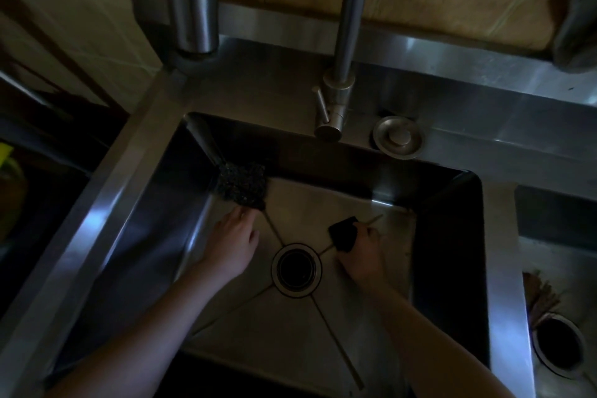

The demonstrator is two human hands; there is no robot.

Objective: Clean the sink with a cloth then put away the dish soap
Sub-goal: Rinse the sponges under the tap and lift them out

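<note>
I look down into a dim stainless steel sink with a round drain in its floor. A dark knitted cloth lies in the far left corner of the basin. My left hand reaches along the floor, its fingertips touching the cloth's near edge. My right hand is to the right of the drain and grips a small black pad. No dish soap bottle can be made out.
A steel faucet with a side lever stands on the back ledge, a round metal cap beside it. A thick pipe hangs at top left. A second basin with its own drain lies to the right.
</note>
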